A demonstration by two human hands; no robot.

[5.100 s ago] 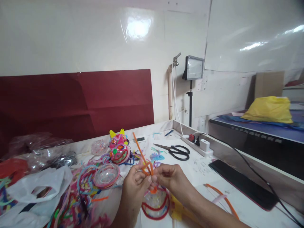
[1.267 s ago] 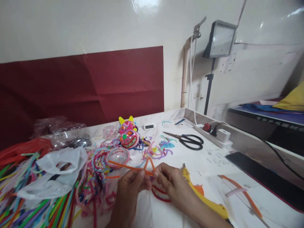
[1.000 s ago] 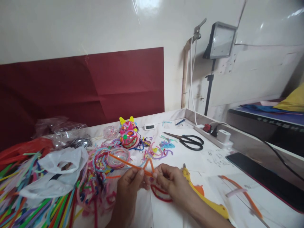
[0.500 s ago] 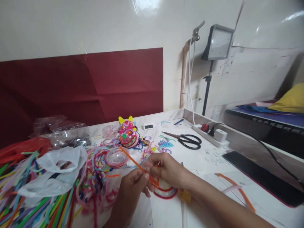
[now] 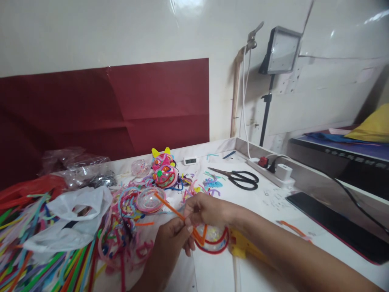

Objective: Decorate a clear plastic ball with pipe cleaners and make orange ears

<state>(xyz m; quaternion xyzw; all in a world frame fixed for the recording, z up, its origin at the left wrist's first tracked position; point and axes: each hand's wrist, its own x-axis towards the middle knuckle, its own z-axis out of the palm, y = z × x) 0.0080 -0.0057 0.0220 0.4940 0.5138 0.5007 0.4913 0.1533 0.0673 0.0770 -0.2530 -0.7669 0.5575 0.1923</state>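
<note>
An orange pipe cleaner (image 5: 170, 208) is pinched between the fingers of my left hand (image 5: 175, 237). Its lower end is bent back into a sharp fold below my fingers. My right hand (image 5: 202, 211) closes on the same pipe cleaner from above, its fingertips partly hidden. Just beneath my hands lies a clear plastic piece (image 5: 214, 246) edged with a red pipe cleaner. A yellow tool (image 5: 240, 245), mostly covered by my right forearm, is beside it. Two colourful decorated masks (image 5: 164, 175) sit farther back.
Black-handled scissors (image 5: 243, 179) lie at the back right, near a white power strip (image 5: 278, 174). A black phone (image 5: 337, 225) is at the right. Many loose pipe cleaners (image 5: 69, 259) and a white plastic bag (image 5: 79, 207) spread over the left. A small digital clock (image 5: 190, 161) stands at the back.
My right hand and forearm have shifted slightly up, showing more of the folded orange end and the yellow tool. Both hands keep hold of the pipe cleaner.
</note>
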